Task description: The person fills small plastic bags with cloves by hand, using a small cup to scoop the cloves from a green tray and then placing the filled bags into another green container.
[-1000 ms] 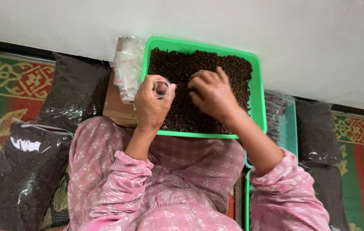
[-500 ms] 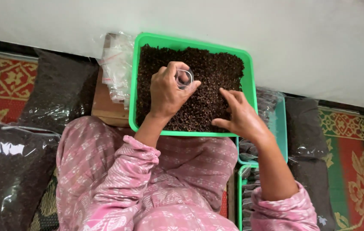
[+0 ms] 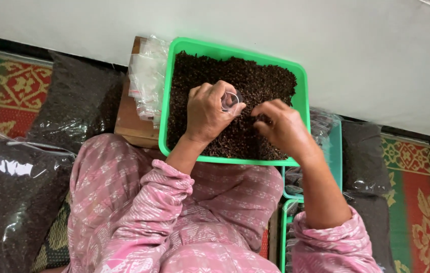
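A green tray full of small dark brown dried bits rests on my lap. Above its middle, my left hand grips a small clear plastic bag, mouth turned to the right. My right hand is just right of the bag, fingers pinched together on the dark bits near the bag's mouth. Whether it holds any bits is hidden by the fingers.
A stack of empty clear bags lies on a brown box left of the tray. Large plastic sacks of the same dark stuff lie on the patterned mat at left and at right. Teal trays sit at lower right.
My left hand has carried the small bag from the tray's left edge toward its middle. My right hand dipped to the tray's right side, then came back up to the bag's mouth.
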